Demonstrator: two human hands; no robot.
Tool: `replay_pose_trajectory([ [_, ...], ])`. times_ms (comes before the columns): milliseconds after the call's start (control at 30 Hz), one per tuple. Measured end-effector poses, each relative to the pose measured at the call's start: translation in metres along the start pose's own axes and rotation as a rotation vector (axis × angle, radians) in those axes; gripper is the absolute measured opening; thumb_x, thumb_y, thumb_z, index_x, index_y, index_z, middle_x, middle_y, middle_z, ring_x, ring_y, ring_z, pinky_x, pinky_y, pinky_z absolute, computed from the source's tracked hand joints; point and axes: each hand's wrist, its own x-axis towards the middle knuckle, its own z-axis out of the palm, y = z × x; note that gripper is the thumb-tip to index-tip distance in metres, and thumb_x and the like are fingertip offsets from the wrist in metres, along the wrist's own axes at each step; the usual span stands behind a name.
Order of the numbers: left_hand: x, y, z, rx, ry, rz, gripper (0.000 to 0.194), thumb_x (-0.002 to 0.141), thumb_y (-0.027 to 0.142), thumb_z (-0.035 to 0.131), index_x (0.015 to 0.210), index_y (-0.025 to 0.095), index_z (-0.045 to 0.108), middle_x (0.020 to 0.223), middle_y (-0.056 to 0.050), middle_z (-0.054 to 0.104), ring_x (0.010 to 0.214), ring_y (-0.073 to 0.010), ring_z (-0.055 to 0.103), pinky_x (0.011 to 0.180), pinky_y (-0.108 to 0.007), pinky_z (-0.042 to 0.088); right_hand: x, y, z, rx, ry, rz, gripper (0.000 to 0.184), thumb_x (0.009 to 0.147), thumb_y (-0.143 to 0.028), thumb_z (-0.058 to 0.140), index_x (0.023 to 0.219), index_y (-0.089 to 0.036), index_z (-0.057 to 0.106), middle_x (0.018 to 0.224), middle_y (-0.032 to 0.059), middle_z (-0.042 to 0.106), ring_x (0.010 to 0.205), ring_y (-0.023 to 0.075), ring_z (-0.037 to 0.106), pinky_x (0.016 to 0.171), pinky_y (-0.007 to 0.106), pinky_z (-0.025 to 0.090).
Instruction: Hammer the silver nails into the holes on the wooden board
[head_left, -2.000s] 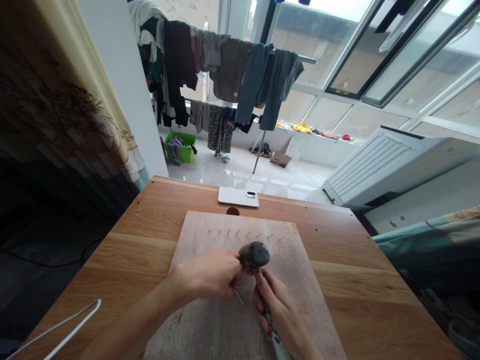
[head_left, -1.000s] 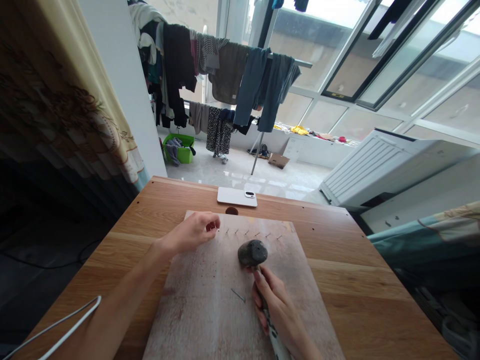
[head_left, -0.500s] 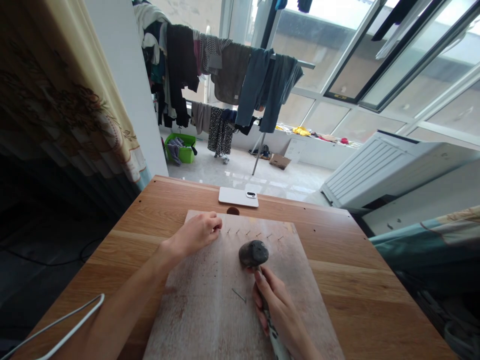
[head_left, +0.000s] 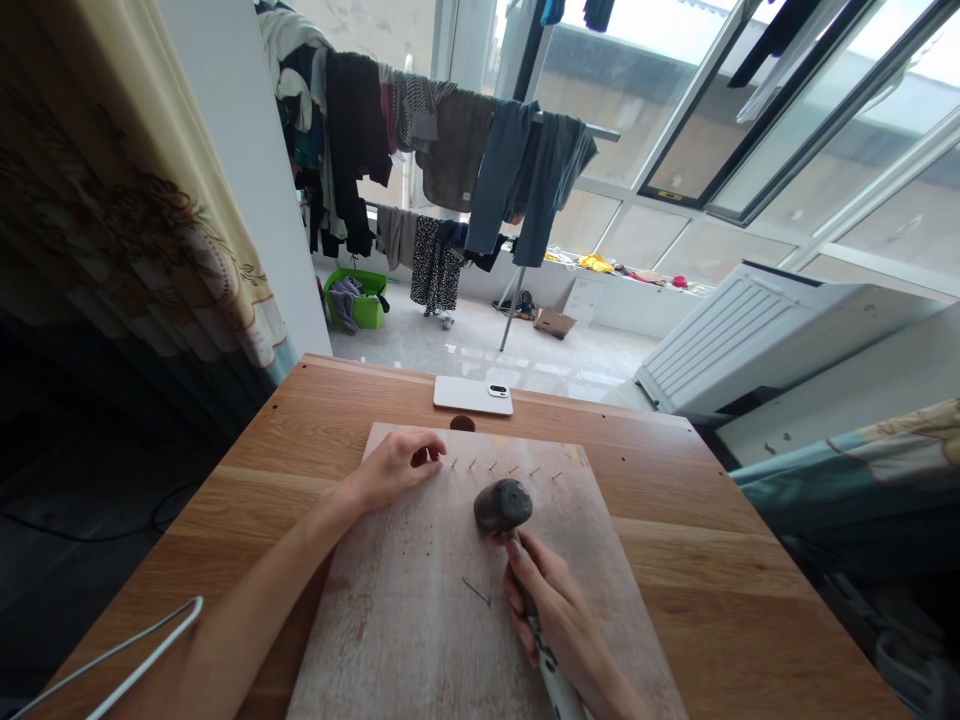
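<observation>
A worn, pale wooden board (head_left: 405, 600) lies flat on the table. Along its far part stands a row of several thin nails (head_left: 513, 469), some leaning. My left hand (head_left: 397, 468) rests at the left end of this row, thumb and index finger curled together in a pinch at a nail that the fingertips mostly hide. In my right hand (head_left: 551, 595) is a mallet with a black head (head_left: 502, 506) and a pale, dark-spotted handle; my fingers wrap round it just below the head. The head is over the board, nearer me than the nails. One long loose nail (head_left: 476, 591) lies left of the right hand.
The wooden table (head_left: 697, 560) extends around the board. A white phone (head_left: 472, 395) lies near its far edge, behind a dark round hole (head_left: 463, 424). A white cable (head_left: 150, 650) loops at the lower left. Beyond are hanging laundry (head_left: 457, 150) and a green basket (head_left: 367, 312).
My left hand's fingers have shifted slightly and loosened, showing a gap between palm and fingertips. The right hand and mallet stay almost still; the whole view has moved a little.
</observation>
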Motion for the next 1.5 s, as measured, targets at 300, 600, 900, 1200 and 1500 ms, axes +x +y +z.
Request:
replay_pose_trajectory([
  [300, 0.000, -0.003, -0.001, -0.063, 0.008, 0.027, 0.008, 0.085, 0.014, 0.064, 0.085, 0.017, 0.071, 0.074, 0.002, 0.066, 0.066, -0.0109, 0.057, 0.065, -0.021, 0.045, 0.013, -0.031, 0.019, 0.034, -0.004, -0.051, 0.062, 0.085, -0.074, 0.065, 0.110, -0.018, 0.056, 0.057, -0.0123, 0.048, 0.030, 0.0044, 0.039, 0.027, 0.014, 0.034],
  [600, 0.000, -0.007, 0.003, -0.037, 0.041, 0.050, 0.008, 0.085, 0.013, 0.065, 0.083, 0.016, 0.072, 0.071, 0.002, 0.065, 0.064, -0.0108, 0.057, 0.066, -0.021, 0.044, 0.035, -0.066, 0.046, 0.009, -0.011, -0.124, 0.061, 0.083, -0.075, 0.065, 0.108, -0.020, 0.055, 0.056, -0.0128, 0.048, 0.031, 0.0057, 0.041, 0.027, 0.015, 0.035],
  [900, -0.001, -0.002, 0.002, -0.046, 0.068, 0.051, 0.012, 0.083, 0.012, 0.065, 0.092, 0.017, 0.070, 0.072, 0.003, 0.065, 0.065, -0.0108, 0.057, 0.064, -0.021, 0.045, 0.039, -0.062, 0.062, -0.088, 0.019, -0.167, 0.049, 0.090, -0.070, 0.056, 0.102, -0.022, 0.053, 0.058, -0.0123, 0.048, 0.032, 0.0063, 0.045, 0.027, 0.014, 0.036],
  [1200, 0.000, -0.007, 0.003, -0.048, 0.075, 0.042, 0.032, 0.080, 0.006, 0.066, 0.109, 0.017, 0.068, 0.071, 0.006, 0.065, 0.064, -0.0110, 0.060, 0.063, -0.019, 0.045, 0.041, -0.054, 0.062, -0.140, 0.028, -0.146, 0.047, 0.091, -0.068, 0.055, 0.100, -0.021, 0.054, 0.057, -0.0119, 0.049, 0.031, 0.0063, 0.045, 0.026, 0.014, 0.035],
  [1500, 0.000, -0.004, 0.001, -0.043, 0.027, 0.052, 0.022, 0.083, 0.012, 0.065, 0.104, 0.016, 0.070, 0.075, 0.003, 0.065, 0.067, -0.0119, 0.059, 0.064, -0.021, 0.044, 0.044, -0.048, 0.062, -0.096, -0.001, -0.118, 0.055, 0.087, -0.072, 0.060, 0.105, -0.019, 0.057, 0.056, -0.0117, 0.049, 0.031, 0.0069, 0.044, 0.025, 0.016, 0.033],
])
